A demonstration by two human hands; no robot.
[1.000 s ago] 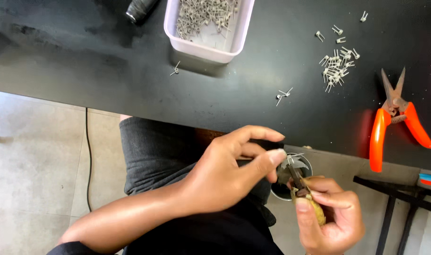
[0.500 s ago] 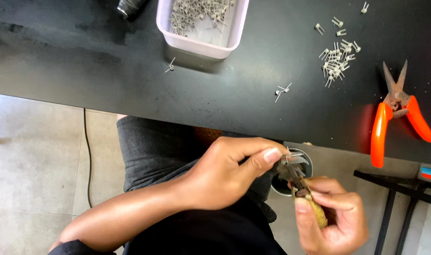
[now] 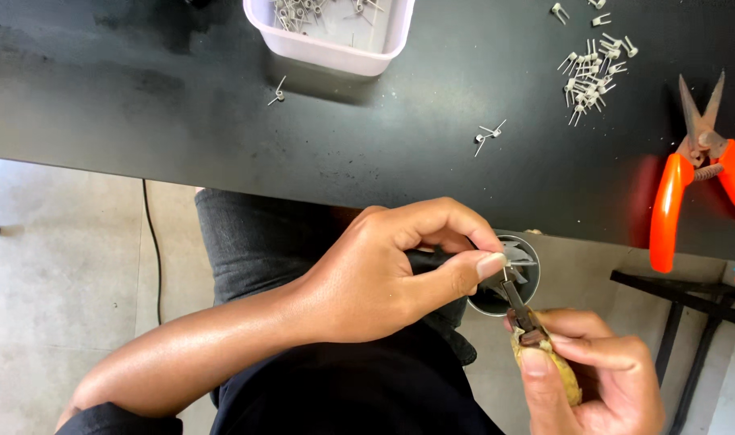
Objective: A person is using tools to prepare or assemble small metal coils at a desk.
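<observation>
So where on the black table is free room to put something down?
The table's left part, left of the tray, is bare. Another free strip lies between the loose clip pair and the snips. The clip pile makes the upper right crowded.

Orange-handled snips (image 3: 697, 173) on black table (image 3: 182, 105), pale tub (image 3: 335, 36) (pins inside), loose pin pile (image 3: 589, 76)

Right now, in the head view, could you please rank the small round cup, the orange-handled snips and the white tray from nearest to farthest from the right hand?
1. Small round cup, just above the right hand.
2. Orange-handled snips, on the table's right side.
3. White tray, at the top edge.
</observation>
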